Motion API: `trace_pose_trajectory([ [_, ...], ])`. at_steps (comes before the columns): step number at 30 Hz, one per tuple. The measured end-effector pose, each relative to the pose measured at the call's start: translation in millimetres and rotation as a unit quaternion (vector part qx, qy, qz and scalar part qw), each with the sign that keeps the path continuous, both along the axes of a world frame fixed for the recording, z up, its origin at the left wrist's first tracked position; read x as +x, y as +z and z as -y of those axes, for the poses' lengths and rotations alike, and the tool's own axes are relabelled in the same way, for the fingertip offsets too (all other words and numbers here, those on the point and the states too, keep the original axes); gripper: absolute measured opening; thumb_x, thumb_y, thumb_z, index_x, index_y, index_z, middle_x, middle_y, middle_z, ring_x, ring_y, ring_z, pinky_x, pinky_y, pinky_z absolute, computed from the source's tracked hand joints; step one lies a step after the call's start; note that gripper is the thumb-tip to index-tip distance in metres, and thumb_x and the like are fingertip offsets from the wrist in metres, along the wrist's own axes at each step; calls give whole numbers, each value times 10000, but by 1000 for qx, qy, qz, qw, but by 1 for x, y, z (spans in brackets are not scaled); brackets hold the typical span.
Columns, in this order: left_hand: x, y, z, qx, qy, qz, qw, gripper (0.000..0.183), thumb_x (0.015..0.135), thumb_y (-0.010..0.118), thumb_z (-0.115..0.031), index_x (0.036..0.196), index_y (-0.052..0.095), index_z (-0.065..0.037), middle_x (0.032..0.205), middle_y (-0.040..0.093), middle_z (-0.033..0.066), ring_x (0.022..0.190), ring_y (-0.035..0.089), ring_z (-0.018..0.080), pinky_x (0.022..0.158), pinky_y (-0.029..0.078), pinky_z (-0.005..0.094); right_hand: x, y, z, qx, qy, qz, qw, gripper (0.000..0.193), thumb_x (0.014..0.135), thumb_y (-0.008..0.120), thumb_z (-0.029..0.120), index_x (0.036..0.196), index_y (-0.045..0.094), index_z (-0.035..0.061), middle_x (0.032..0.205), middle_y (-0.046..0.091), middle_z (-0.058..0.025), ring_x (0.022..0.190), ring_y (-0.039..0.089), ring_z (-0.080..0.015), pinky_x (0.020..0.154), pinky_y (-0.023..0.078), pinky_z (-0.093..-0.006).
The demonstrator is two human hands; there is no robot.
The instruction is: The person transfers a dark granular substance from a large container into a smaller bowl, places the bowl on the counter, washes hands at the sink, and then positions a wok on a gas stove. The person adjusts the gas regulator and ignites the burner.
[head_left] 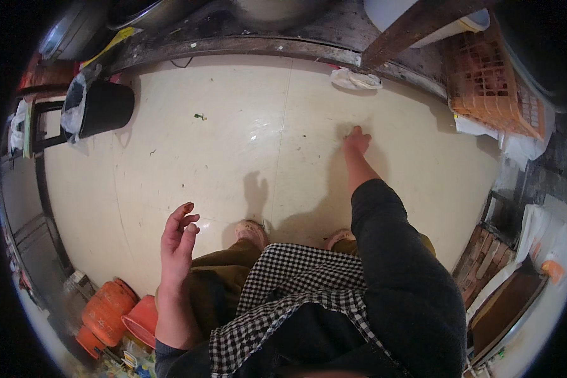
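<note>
From the head view, here we are over the pale floor (170, 164), and the right hand (358, 142) is stretched out low on the right, its fingers curled inward. Are they pinching anything? We can't tell; the fingertips are too small and shadowed, and so is any contact with the floor. On the near left, the left hand (179, 244) hangs with fingers loosely bent and parted, nothing visible between them.

The loose thing nearest that right hand is a dark scrap (304, 135), lying on the floor a little to its left. Farther left, well apart, we spot a green scrap (200, 116), leafy-looking, and beyond it the black bucket (110, 104).

How would these scraps handle? We reckon almost weightless, limp and easily torn, perhaps clinging if damp. The dark one calls for thumb and forefinger tips, flat to the floor; the green one offers more to grab, so we'd favour its thickest middle, pinching gently since it could slip or shred.
</note>
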State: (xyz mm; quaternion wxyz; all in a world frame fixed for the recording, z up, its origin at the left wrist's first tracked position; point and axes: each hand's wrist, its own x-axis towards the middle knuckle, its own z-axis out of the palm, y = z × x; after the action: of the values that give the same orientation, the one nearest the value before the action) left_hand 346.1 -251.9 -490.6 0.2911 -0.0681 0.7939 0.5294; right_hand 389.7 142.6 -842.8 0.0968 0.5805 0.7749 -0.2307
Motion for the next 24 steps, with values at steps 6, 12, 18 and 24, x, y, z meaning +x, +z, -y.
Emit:
trace_pose_trajectory([
  [6, 9, 10, -5, 4, -12, -19, 1000, 409, 850, 502, -45, 1252, 434, -15, 1246, 466, 93, 1038, 495, 173, 900, 393, 306, 15, -22, 2, 50, 231, -14, 972, 202, 842, 469, 158, 995, 591, 105, 1025, 543, -137, 905, 577, -327, 774, 485, -394],
  [12, 8, 18, -14, 30, -34, -36, 998, 411, 856, 503, -50, 1259, 429, -18, 1242, 468, 94, 1047, 492, 183, 917, 383, 317, 21, 3, 16, -191, 305, 7, 933, 188, 755, 535, 89, 932, 587, 49, 986, 587, -169, 885, 604, -268, 744, 493, -357],
  [18, 8, 24, -13, 84, -50, -55, 994, 410, 864, 509, -69, 1264, 426, -29, 1245, 465, 85, 1065, 477, 188, 921, 378, 315, 11, 60, -19, -650, -67, -315, 688, 254, 729, 536, -54, 981, 538, -23, 939, 593, -95, 809, 596, -220, 684, 482, -316],
  [24, 10, 24, -3, 66, -46, -45, 996, 410, 860, 509, -81, 1261, 434, -43, 1257, 457, 80, 1072, 470, 181, 906, 388, 311, 0, 30, -42, -506, -124, -368, 770, 243, 757, 553, -25, 995, 533, 23, 899, 587, -78, 806, 580, -188, 680, 486, -308],
])
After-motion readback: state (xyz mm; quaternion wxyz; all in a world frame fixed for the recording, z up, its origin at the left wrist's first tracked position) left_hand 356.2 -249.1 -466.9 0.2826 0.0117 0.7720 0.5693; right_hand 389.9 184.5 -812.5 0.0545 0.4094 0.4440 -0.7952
